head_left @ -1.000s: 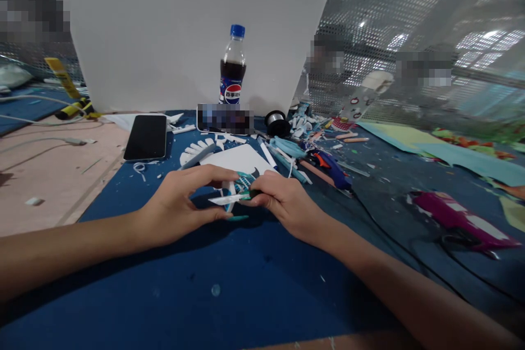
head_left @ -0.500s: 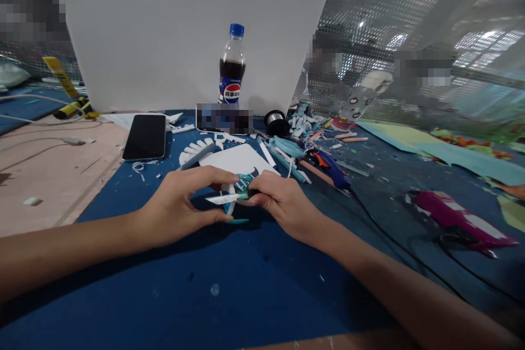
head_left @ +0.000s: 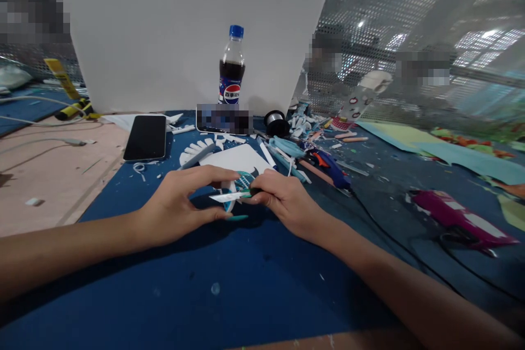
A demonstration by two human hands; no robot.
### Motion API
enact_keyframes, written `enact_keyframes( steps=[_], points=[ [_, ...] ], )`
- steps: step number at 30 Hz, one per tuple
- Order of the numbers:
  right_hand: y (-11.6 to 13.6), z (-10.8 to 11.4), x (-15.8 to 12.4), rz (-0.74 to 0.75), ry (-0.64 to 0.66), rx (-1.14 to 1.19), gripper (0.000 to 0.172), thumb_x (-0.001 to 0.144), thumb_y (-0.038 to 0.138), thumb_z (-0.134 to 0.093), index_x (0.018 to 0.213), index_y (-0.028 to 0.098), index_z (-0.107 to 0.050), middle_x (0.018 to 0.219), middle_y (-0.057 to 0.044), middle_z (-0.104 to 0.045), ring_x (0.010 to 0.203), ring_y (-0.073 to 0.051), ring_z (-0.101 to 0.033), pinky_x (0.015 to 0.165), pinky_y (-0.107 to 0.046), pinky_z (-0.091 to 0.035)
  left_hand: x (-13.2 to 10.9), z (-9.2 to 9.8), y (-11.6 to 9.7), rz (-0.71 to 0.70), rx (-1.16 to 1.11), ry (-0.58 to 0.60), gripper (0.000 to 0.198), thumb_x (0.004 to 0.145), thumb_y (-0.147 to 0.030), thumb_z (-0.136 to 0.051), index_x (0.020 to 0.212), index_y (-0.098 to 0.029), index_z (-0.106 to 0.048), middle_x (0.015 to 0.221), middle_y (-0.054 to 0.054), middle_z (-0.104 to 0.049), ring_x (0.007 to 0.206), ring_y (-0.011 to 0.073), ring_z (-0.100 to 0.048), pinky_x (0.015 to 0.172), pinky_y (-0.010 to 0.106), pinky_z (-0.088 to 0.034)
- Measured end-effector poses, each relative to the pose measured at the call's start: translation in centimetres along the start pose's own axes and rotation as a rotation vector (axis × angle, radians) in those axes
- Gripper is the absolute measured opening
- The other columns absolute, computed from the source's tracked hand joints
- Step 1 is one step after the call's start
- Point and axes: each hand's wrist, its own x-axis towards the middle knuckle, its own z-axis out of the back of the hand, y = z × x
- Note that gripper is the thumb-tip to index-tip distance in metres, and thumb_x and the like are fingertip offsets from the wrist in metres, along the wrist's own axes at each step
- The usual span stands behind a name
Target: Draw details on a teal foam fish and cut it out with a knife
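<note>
Over the blue table mat, my left hand pinches a small teal and white piece between thumb and fingers. My right hand is closed on a craft knife, its pale blade pointing left across the front of that piece. The knife's handle is mostly hidden in my right fingers. A thin teal strip sticks out by my left thumb tip. Just behind both hands lies a white sheet.
Behind stand a cola bottle and a phone; another phone lies left. Rightward are a wire spool, a blue glue gun with its cord, scraps, and a magenta object.
The knife blade has shifted slightly right, and the teal and white piece has turned a little, showing more of its patterned face. Both hands keep their hold.
</note>
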Motion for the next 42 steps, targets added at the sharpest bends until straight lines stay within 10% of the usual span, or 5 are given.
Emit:
enact_keyframes(
  steps=[42],
  points=[
    [0.28,0.2,-0.17,0.013,0.018,-0.028,0.047,0.101,0.05,-0.033,0.078,0.017,-0.055,0.07,-0.003,-0.057,0.067,-0.016,-0.049,0.061,-0.027,-0.037,-0.16,0.02,-0.06,0.001,-0.015,0.018,0.035,0.087,-0.028,-0.07,0.121,-0.024,-0.062,0.112,0.007,-0.071,0.099,0.0223,-0.069,0.083,0.032,-0.059]
  ],
)
